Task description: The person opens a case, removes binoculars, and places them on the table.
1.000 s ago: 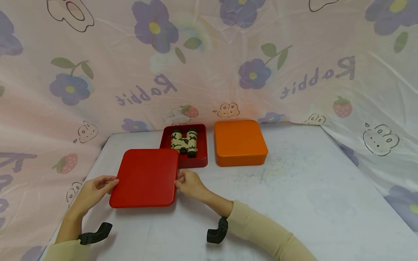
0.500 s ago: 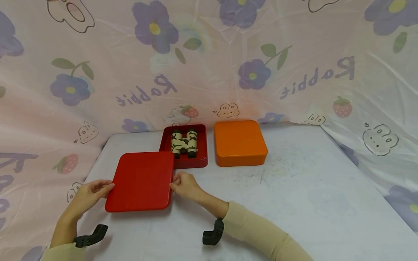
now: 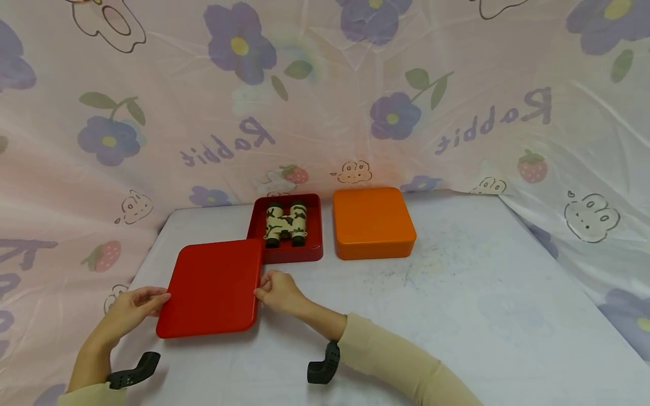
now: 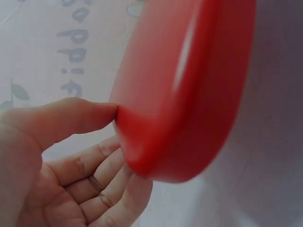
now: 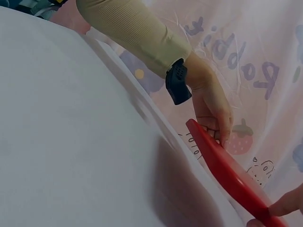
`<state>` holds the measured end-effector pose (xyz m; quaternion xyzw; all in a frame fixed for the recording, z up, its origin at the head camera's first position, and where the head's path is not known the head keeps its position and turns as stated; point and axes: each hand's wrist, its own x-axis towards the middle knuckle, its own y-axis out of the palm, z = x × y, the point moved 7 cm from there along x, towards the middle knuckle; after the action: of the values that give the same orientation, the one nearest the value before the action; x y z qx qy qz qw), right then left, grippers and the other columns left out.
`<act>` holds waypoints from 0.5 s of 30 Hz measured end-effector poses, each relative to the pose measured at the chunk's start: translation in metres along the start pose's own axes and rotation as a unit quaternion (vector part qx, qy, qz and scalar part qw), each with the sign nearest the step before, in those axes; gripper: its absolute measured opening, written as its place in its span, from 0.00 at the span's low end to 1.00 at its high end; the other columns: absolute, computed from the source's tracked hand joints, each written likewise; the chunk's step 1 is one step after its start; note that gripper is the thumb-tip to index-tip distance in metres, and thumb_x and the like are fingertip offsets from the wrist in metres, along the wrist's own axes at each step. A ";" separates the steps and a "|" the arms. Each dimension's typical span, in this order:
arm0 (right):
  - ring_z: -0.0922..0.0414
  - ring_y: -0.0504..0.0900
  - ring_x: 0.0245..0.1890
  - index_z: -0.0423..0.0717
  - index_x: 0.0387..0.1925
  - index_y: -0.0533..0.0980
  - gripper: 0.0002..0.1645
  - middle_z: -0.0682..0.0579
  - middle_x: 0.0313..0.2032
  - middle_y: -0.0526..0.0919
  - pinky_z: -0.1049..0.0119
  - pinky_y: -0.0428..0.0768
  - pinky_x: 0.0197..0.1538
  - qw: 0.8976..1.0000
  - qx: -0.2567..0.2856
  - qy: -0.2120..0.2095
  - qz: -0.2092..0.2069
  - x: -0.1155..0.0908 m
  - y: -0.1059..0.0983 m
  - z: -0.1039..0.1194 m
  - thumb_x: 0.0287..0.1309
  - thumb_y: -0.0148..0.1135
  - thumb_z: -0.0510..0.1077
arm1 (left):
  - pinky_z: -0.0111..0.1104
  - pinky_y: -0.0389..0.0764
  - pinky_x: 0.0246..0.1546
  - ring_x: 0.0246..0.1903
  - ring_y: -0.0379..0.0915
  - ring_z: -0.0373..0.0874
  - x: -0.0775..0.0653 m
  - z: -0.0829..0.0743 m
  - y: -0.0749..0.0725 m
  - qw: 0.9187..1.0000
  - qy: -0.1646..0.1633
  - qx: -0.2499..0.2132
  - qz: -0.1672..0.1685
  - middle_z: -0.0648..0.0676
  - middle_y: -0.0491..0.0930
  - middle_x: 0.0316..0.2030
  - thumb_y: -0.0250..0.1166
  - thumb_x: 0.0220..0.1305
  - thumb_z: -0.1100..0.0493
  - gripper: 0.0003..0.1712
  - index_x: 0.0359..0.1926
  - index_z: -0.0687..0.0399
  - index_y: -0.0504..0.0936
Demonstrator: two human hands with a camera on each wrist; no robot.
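Observation:
Between both hands is a red square lid point(image 3: 210, 288), held above the table with a shadow under it in the right wrist view. My left hand point(image 3: 133, 311) pinches its left edge, thumb on top and fingers below, as the left wrist view shows. At the opposite edge, my right hand point(image 3: 280, 293) pinches the lid between thumb and fingers. Behind the lid stands an open dark red box point(image 3: 316, 251), its near left corner covered by the lid. Inside it lies a pair of camouflage binoculars point(image 3: 286, 224).
An orange box point(image 3: 374, 220) with its top on stands right of the red box. Both boxes are near the back of the white table point(image 3: 457, 316), where a patterned curtain point(image 3: 325, 101) hangs. Black wrist cameras sit on both wrists.
Both hands have carried the red lid left and toward the person, tilting it slightly. More of the binoculars and the red box now shows. The boxes have stayed put.

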<state>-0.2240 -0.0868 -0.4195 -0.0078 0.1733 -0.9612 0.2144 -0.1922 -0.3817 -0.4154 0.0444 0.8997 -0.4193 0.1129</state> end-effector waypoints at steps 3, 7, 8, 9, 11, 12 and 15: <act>0.64 0.76 0.20 0.32 0.33 0.75 0.06 0.34 0.27 0.86 0.78 0.69 0.24 1.000 -0.003 -0.001 0.001 0.001 0.003 -0.001 0.56 0.61 0.33 | 0.29 0.76 0.38 0.30 0.79 0.29 -0.001 0.002 -0.002 1.000 0.000 0.002 0.002 0.46 0.85 0.39 0.54 0.70 0.45 0.32 0.59 0.71 0.72; 0.63 0.76 0.21 0.31 0.34 0.74 0.06 0.34 0.27 0.86 0.78 0.69 0.24 1.000 -0.003 -0.002 0.003 0.002 0.008 -0.001 0.56 0.61 0.33 | 0.29 0.76 0.38 0.30 0.79 0.30 -0.002 0.006 -0.002 1.000 -0.003 0.003 0.005 0.49 0.86 0.40 0.53 0.71 0.45 0.32 0.59 0.72 0.72; 0.64 0.76 0.21 0.31 0.34 0.74 0.06 0.35 0.27 0.86 0.78 0.69 0.24 1.000 -0.001 0.000 0.004 0.002 0.009 -0.002 0.56 0.61 0.33 | 0.30 0.77 0.39 0.31 0.79 0.30 -0.002 0.008 -0.002 1.000 -0.007 0.003 0.006 0.49 0.86 0.40 0.53 0.71 0.45 0.32 0.59 0.71 0.72; 0.64 0.76 0.21 0.31 0.34 0.75 0.06 0.35 0.26 0.86 0.78 0.69 0.24 1.000 -0.001 0.001 0.006 0.002 0.010 -0.002 0.56 0.61 0.33 | 0.33 0.78 0.40 0.31 0.79 0.31 -0.002 0.010 -0.002 1.000 -0.009 0.002 0.008 0.50 0.86 0.41 0.53 0.71 0.44 0.33 0.59 0.72 0.72; 0.65 0.75 0.20 0.32 0.34 0.75 0.06 0.36 0.26 0.86 0.78 0.69 0.24 1.000 0.001 0.005 0.007 0.002 0.013 -0.002 0.56 0.62 0.33 | 0.40 0.80 0.43 0.32 0.79 0.31 -0.003 0.013 -0.002 1.000 -0.017 -0.001 0.015 0.53 0.85 0.43 0.51 0.71 0.43 0.34 0.59 0.72 0.71; 0.65 0.75 0.20 0.32 0.33 0.75 0.06 0.36 0.26 0.86 0.78 0.69 0.24 1.000 0.003 0.009 0.008 0.002 0.014 -0.003 0.56 0.62 0.33 | 0.43 0.81 0.45 0.32 0.78 0.31 -0.003 0.015 -0.002 1.000 -0.022 -0.001 0.018 0.54 0.85 0.44 0.51 0.71 0.43 0.34 0.59 0.72 0.71; 0.66 0.73 0.20 0.32 0.33 0.75 0.06 0.36 0.26 0.86 0.79 0.69 0.23 1.000 0.007 0.018 0.009 0.001 0.019 -0.005 0.55 0.62 0.33 | 0.49 0.80 0.47 0.33 0.78 0.31 -0.004 0.019 -0.003 0.999 -0.033 -0.004 0.026 0.54 0.85 0.45 0.50 0.72 0.42 0.35 0.59 0.72 0.71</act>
<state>-0.2179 -0.1013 -0.4310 0.0130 0.1704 -0.9606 0.2194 -0.1859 -0.3981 -0.4243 0.0533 0.8955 -0.4142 0.1540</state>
